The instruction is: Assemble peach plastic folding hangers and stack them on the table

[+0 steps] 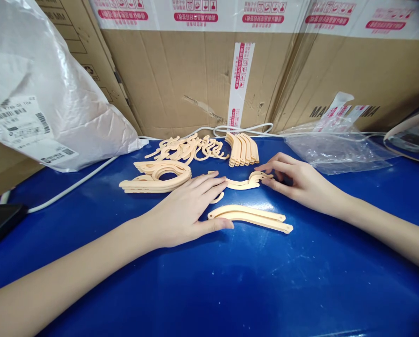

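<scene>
My left hand (191, 206) lies flat with fingers stretched over cream plastic pieces, its fingertips on one end of a curved hanger arm (242, 185). My right hand (290, 178) pinches a small cream hook (258, 176) at that arm's other end, between thumb and fingers. Part of another hook (218, 198) shows beside my left fingers; the rest is hidden beneath them. Closer to me lies a pair of long curved hanger arms (251, 216), one beside the other, with my left thumb across their left end.
Behind my hands are a heap of loose hooks (184, 149), a row of curved arms (242, 149) and a stack of joined pieces (153, 178). A white cable (72, 189), plastic bag (339, 147), silvery parcel (55, 89) and cardboard boxes (181, 70) surround the blue table (265, 290).
</scene>
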A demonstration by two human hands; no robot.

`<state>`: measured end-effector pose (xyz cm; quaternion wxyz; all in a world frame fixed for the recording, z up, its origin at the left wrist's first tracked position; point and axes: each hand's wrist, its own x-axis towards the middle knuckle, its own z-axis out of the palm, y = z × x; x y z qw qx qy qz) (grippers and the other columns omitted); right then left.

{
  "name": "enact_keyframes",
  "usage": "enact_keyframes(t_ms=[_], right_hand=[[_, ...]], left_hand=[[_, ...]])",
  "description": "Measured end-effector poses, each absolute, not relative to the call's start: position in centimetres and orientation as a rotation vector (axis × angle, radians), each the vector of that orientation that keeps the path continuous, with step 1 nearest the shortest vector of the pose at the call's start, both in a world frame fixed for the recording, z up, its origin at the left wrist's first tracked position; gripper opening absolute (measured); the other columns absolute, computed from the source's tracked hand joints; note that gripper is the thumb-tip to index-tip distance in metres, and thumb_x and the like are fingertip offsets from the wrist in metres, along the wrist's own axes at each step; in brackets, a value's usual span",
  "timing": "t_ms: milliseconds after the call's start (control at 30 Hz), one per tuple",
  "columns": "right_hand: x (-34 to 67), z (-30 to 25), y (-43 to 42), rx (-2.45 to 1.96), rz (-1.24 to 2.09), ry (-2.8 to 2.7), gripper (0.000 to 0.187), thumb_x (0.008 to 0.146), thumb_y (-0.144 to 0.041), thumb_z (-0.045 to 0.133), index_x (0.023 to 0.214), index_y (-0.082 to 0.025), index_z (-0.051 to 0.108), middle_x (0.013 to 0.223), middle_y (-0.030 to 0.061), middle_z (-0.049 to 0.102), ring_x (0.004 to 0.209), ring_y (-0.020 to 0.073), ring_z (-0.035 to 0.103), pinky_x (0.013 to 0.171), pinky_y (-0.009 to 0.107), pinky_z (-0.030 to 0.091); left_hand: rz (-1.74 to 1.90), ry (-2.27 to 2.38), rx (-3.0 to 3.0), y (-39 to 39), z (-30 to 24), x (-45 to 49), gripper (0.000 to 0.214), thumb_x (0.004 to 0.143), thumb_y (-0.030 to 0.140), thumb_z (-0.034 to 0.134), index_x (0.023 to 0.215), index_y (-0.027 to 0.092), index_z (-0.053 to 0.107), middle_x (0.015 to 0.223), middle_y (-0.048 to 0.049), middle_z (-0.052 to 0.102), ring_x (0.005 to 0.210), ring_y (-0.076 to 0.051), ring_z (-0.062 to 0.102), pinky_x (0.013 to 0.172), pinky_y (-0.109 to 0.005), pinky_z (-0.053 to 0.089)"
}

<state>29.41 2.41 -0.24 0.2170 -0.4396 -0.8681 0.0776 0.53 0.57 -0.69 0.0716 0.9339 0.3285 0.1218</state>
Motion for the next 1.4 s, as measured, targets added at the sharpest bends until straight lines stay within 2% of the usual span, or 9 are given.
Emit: enact_keyframes(t_ms=[100,333,900,1033,1200,1300,1400], right_hand=[[29.84,-0.37,2.77,-1.252,0.234,-2.411,0.031,0.094,-0.044,0.049,0.111,-0.022,0.065,0.102,0.0063,0.056,0.07,0.0136,0.055,0.068,0.033,0.05],[29.98,-0.5,2.99,-1.206,0.232,-2.433,0.033,0.095,-0.045,0.046,0.112,-0.022,0.065,0.101,0.0075,0.059,0.079,0.0179,0.06,0.074,0.037,0.051],[29.91,-0.41,2.57,-1.274,0.278,-2.365,0.028,0.093,-0.038,0.05,0.108,-0.021,0.067,0.097,0.0054,0.058,0.067,0.0138,0.053,0.062,0.031,0.044],[29.89,-0.45,2.59,-1.294,0.313,-2.338,0.029,0.092,-0.04,0.051,0.108,-0.022,0.068,0.096,0.0052,0.059,0.067,0.0146,0.054,0.063,0.031,0.044],[29.84,-0.46,2.53,-1.325,0.347,-2.311,0.03,0.091,-0.043,0.051,0.107,-0.023,0.068,0.098,0.0053,0.059,0.069,0.0156,0.055,0.065,0.033,0.044],[29.85,-0.5,2.47,-1.326,0.338,-2.307,0.03,0.091,-0.042,0.052,0.108,-0.024,0.068,0.098,0.005,0.057,0.07,0.0154,0.054,0.065,0.033,0.044],[29.79,-0.49,2.4,-1.322,0.348,-2.293,0.031,0.092,-0.045,0.052,0.108,-0.024,0.068,0.098,0.005,0.056,0.071,0.0154,0.054,0.066,0.033,0.045]], left_hand=[[0.348,0.986,2.817,0.62,-0.74,0.55,0.077,0.09,0.069,0.039,0.144,0.013,0.039,0.15,-0.0131,0.04,0.141,-0.03,0.032,0.114,-0.048,0.03],[0.356,0.966,2.826,0.61,-0.62,0.61,0.074,0.091,0.067,0.039,0.143,0.014,0.041,0.149,-0.013,0.041,0.141,-0.029,0.032,0.113,-0.047,0.032],[0.307,1.004,2.777,0.53,-0.48,0.71,0.071,0.094,0.064,0.036,0.145,0.015,0.037,0.151,-0.0106,0.038,0.142,-0.029,0.029,0.113,-0.051,0.03],[0.328,1.044,2.754,0.46,-0.43,0.77,0.067,0.097,0.06,0.031,0.146,0.015,0.037,0.152,-0.0095,0.038,0.142,-0.027,0.031,0.114,-0.05,0.03],[0.355,1.031,2.768,0.43,-0.53,0.82,0.062,0.098,0.057,0.033,0.143,0.016,0.04,0.15,-0.009,0.04,0.141,-0.026,0.032,0.114,-0.049,0.03],[0.46,1.001,2.806,0.52,-0.54,0.83,0.051,0.1,0.048,0.036,0.138,0.015,0.046,0.144,-0.0098,0.048,0.138,-0.025,0.037,0.113,-0.048,0.031],[0.584,0.999,2.874,0.57,-0.51,0.75,0.035,0.101,0.026,0.034,0.125,0.013,0.056,0.13,-0.0105,0.059,0.126,-0.024,0.048,0.106,-0.045,0.039]])
